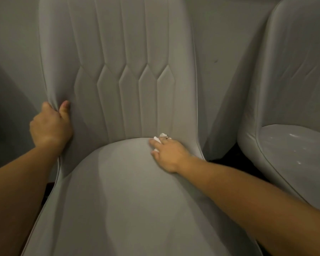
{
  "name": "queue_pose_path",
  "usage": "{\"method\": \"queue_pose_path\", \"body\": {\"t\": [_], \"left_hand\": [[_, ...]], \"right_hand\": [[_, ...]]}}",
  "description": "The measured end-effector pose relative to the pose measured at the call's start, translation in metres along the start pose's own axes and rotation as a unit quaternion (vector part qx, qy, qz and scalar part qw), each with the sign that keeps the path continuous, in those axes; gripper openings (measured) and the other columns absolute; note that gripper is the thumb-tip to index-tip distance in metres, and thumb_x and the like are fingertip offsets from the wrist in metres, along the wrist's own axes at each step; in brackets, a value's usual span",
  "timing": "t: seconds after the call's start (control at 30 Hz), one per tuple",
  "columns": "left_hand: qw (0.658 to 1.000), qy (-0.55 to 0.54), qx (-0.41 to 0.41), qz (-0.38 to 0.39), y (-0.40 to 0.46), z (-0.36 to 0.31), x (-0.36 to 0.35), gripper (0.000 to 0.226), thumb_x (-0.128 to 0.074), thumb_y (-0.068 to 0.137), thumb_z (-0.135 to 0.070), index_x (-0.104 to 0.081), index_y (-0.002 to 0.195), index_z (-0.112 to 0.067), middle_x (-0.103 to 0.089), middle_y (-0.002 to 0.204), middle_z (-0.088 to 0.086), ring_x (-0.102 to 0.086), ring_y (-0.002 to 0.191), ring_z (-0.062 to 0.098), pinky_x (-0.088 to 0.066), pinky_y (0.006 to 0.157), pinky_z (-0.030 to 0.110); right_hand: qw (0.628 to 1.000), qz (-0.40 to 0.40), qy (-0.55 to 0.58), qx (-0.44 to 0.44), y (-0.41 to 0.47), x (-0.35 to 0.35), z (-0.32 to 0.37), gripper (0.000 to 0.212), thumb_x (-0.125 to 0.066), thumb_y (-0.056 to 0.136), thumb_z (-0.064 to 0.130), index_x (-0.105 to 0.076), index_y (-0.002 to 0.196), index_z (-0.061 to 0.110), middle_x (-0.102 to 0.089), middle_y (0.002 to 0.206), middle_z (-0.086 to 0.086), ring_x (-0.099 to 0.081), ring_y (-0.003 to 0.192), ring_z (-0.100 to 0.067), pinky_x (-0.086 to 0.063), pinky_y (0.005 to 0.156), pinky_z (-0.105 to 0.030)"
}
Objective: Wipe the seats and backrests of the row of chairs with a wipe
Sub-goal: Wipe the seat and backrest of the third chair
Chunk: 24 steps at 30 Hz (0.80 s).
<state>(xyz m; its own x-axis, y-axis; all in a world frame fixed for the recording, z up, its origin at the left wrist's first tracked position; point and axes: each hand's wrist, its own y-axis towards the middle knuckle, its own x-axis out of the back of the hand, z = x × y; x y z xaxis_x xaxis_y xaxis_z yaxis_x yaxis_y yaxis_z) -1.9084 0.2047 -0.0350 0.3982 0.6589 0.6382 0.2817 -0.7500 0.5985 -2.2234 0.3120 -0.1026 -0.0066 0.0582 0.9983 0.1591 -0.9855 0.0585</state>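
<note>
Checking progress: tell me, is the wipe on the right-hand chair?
No, the right hand presses the wipe onto the near chair's seat.

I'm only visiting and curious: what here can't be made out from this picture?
- Wipe: mostly hidden under the right hand, head view.
- Left hand fingers: hidden behind the backrest edge.
- Neighbouring chair: cut off by the right edge.
- White specks on its seat: too small to identify.
</note>
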Motion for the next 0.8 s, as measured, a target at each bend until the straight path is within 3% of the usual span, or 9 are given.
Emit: {"method": "queue_pose_path", "body": {"t": [0.1, 0.2, 0.33, 0.5, 0.63, 0.8], "left_hand": [[1.000, 0.003, -0.003, -0.005, 0.000, 0.000, -0.002, 0.063, -0.026, 0.093, -0.064, -0.042, 0.093, -0.003, -0.055, 0.095, 0.042, -0.051, 0.086, 0.058, -0.039, 0.072, 0.054], [1.000, 0.010, -0.003, -0.011, -0.001, 0.001, -0.003, 0.065, -0.025, 0.092, -0.065, -0.042, 0.093, -0.003, -0.055, 0.095, 0.042, -0.051, 0.086, 0.059, -0.038, 0.070, 0.054], [1.000, 0.011, -0.002, -0.012, -0.001, 0.000, -0.002, 0.060, -0.023, 0.091, -0.068, -0.036, 0.088, -0.009, -0.055, 0.094, 0.041, -0.051, 0.085, 0.059, -0.037, 0.067, 0.053], [1.000, 0.013, -0.002, -0.009, 0.000, 0.002, -0.002, 0.064, -0.023, 0.090, -0.069, -0.039, 0.089, -0.007, -0.054, 0.095, 0.041, -0.051, 0.085, 0.059, -0.039, 0.068, 0.054], [1.000, -0.001, 0.005, -0.005, -0.002, -0.001, -0.001, 0.060, -0.023, 0.090, -0.070, -0.035, 0.086, -0.011, -0.054, 0.094, 0.042, -0.051, 0.084, 0.060, -0.037, 0.067, 0.053], [1.000, 0.007, 0.014, 0.007, -0.002, -0.002, 0.000, 0.071, -0.022, 0.090, -0.070, -0.043, 0.095, -0.001, -0.055, 0.097, 0.041, -0.051, 0.087, 0.059, -0.039, 0.071, 0.055]], "right_hand": [[0.993, -0.013, 0.099, -0.065, 0.016, -0.010, 0.008, 0.066, -0.035, 0.101, 0.051, -0.023, 0.157, 0.018, -0.027, 0.163, -0.010, -0.021, 0.150, -0.027, -0.021, 0.121, -0.039], [0.987, 0.033, 0.148, -0.045, 0.032, -0.001, 0.013, 0.076, -0.041, 0.098, 0.059, -0.014, 0.159, 0.025, -0.022, 0.164, -0.009, -0.019, 0.151, -0.026, -0.022, 0.119, -0.041], [0.990, 0.056, 0.128, 0.022, 0.032, 0.002, 0.016, 0.075, -0.041, 0.098, 0.062, -0.017, 0.160, 0.025, -0.017, 0.167, 0.000, -0.008, 0.153, -0.020, -0.009, 0.121, -0.037], [0.995, 0.048, 0.071, -0.059, 0.017, 0.002, 0.013, 0.074, -0.027, 0.099, 0.066, -0.022, 0.157, 0.021, -0.019, 0.165, -0.008, -0.026, 0.148, -0.028, -0.025, 0.117, -0.043], [0.991, 0.040, 0.052, -0.114, -0.001, 0.000, 0.013, 0.072, -0.027, 0.098, 0.065, -0.031, 0.153, 0.019, -0.026, 0.162, -0.011, -0.022, 0.149, -0.028, -0.025, 0.118, -0.044], [0.982, 0.018, 0.048, -0.184, -0.023, -0.005, 0.015, 0.069, -0.030, 0.100, 0.060, -0.034, 0.150, 0.013, -0.032, 0.158, -0.014, -0.027, 0.145, -0.030, -0.028, 0.114, -0.043]]}}
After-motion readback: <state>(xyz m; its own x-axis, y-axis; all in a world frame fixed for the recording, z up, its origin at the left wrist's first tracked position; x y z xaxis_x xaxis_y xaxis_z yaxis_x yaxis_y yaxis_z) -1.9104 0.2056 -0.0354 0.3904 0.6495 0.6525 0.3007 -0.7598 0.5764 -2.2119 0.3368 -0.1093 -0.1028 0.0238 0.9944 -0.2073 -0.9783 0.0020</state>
